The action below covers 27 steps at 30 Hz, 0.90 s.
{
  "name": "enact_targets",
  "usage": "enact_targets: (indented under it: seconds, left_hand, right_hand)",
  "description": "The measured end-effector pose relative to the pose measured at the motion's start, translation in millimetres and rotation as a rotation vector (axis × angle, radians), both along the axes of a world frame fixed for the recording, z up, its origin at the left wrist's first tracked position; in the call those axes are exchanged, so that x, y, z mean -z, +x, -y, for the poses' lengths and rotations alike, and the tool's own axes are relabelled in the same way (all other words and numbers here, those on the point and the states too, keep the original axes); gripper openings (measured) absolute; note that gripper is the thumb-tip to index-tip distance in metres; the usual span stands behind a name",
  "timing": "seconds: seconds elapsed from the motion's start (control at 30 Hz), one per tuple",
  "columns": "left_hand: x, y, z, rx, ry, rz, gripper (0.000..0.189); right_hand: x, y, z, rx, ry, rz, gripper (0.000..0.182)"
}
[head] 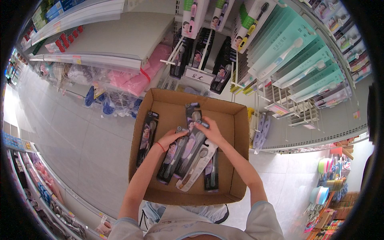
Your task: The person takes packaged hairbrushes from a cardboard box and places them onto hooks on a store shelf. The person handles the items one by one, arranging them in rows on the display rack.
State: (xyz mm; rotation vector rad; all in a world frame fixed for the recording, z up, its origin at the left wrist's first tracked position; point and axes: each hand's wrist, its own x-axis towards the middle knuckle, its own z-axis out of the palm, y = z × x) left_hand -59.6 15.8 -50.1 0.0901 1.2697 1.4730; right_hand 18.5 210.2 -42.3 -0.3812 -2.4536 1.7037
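A cardboard box (240,156) stands open before me, with several packaged toothbrushes inside. My left hand (171,138), a red string round its wrist, has its fingers on the top of a black toothbrush pack (171,160). Near the middle of the box, my right hand (211,132) grips the upper end of another black toothbrush pack (192,144). A white toothbrush pack (196,168) lies slanted below that hand, partly over a black pack (211,177). More black packs rest upright along the box's left side (147,138).
Ahead, black toothbrush packs (222,72) hang on hooks around a price sign (199,75). Teal toothbrush packs (282,57) hang to the right. A shelf (120,36) stands at upper left, above bagged pink goods (132,81). More shelving (60,195) runs along the lower left.
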Motion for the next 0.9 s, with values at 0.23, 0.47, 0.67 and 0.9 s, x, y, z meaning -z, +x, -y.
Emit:
enact_targets:
  seconds: [0.23, 0.47, 0.67, 0.9]
  left_hand:
    - [8.0, 8.7, -0.4, 0.212, 0.06, -0.17, 0.031]
    - [20.7, 9.6, 0.7, -0.036, 0.038, -0.155, 0.021]
    - [29.7, 2.6, 8.6, -0.124, -0.033, -0.141, 0.023]
    - [22.6, 2.8, 2.0, -0.25, 0.076, 0.01, 0.026]
  right_hand:
    - [-6.0, -1.6, -9.3, 0.247, -0.278, -0.045, 0.033]
    - [-4.9, 3.9, 6.7, -0.127, -0.315, 0.243, 0.042]
    - [-27.6, 3.7, -8.1, -0.434, -0.041, 0.147, 0.04]
    - [-17.0, 16.0, -53.9, -0.359, 0.241, 0.248, 0.039]
